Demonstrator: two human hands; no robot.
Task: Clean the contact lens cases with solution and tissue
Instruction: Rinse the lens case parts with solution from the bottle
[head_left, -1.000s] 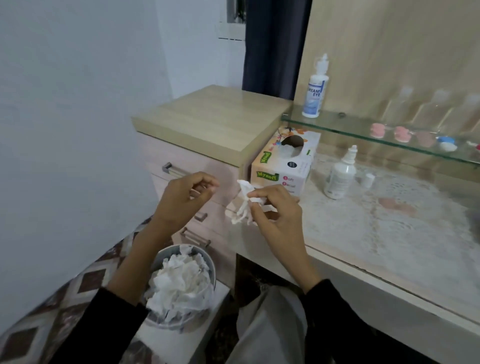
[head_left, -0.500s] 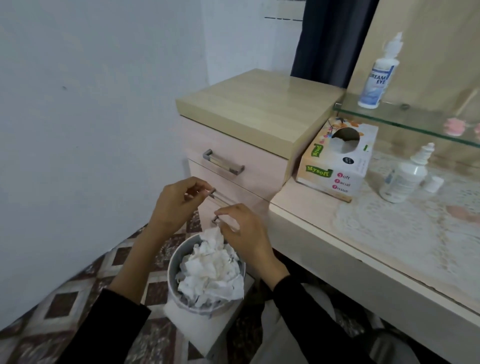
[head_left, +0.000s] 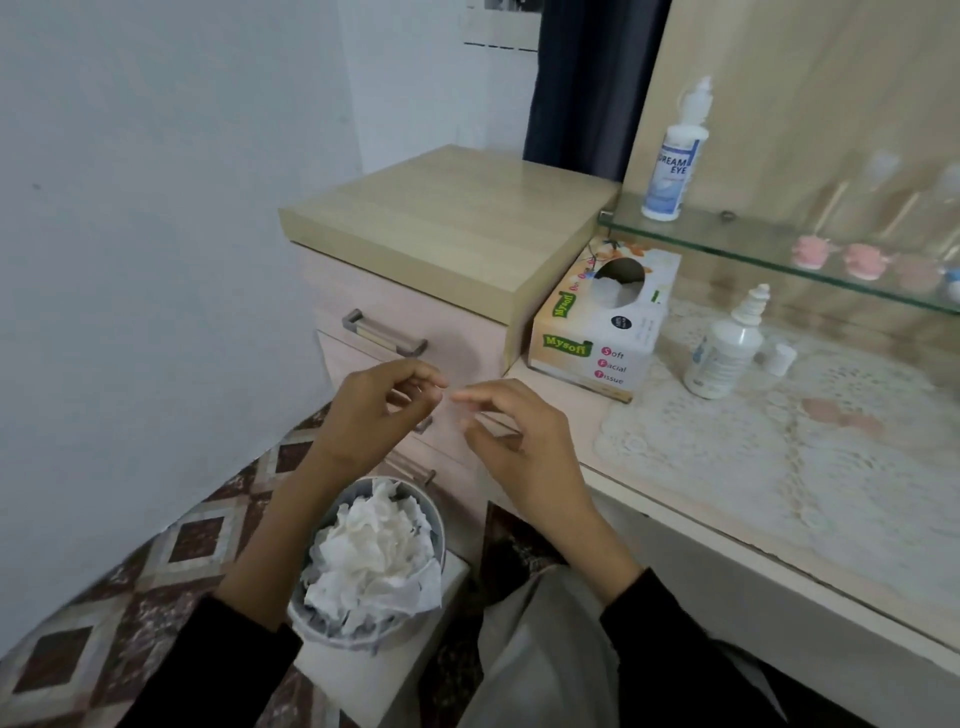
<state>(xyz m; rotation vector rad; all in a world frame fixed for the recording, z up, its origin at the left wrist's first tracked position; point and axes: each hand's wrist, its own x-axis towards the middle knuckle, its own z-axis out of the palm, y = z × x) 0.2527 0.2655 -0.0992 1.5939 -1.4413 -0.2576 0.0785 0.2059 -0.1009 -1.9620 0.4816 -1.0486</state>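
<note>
Left hand (head_left: 374, 410): fingers curled, tips meeting thumb; cannot tell if pinching anything.
Right hand (head_left: 519, 447): fingers loosely bent, slightly spread, holding nothing.
Lens cases (head_left: 810, 252): pink, on glass shelf (head_left: 675, 228), well apart from fingers.
Solution bottle (head_left: 724, 348): upright on surface (head_left: 571, 415).

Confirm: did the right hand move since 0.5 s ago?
Yes. The right hand has risen off the tissue-filled bin, toward the desk edge.

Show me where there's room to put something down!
The wooden cabinet top left of the tissue box is bare. The lace mat is free in front of the small bottle and its cap. The glass shelf is crowded at right, and the bin is full.
</note>
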